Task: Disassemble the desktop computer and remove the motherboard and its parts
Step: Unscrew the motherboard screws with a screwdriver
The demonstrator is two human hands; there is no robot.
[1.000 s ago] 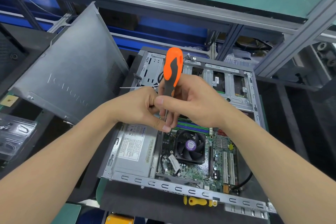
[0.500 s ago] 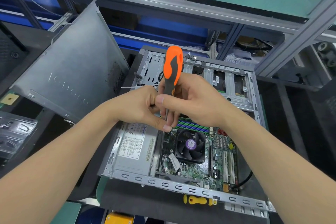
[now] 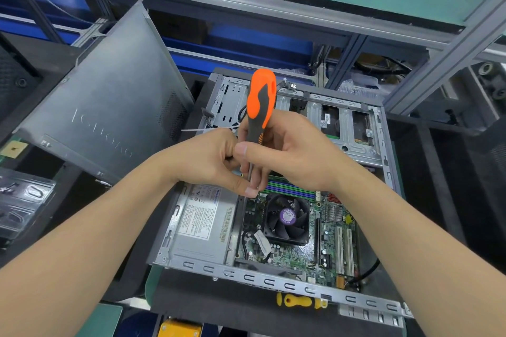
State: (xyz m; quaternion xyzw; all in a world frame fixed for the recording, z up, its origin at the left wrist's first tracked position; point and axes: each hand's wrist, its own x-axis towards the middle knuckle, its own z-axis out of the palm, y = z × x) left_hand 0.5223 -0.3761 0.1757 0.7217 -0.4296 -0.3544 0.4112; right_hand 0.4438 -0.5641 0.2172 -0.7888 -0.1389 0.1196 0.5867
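Nothing had shifted noticeably since a second before: the right hand [image 3: 290,153] stayed curled round the upright orange screwdriver [image 3: 260,101], while the left hand [image 3: 210,159], fingers curled, pinched its shaft. Just below both hands lay the motherboard [image 3: 331,230] inside the open computer case [image 3: 273,280].

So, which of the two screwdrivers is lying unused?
The yellow-handled screwdriver, lying by the computer case; the orange-handled screwdriver stands upright in the right hand.
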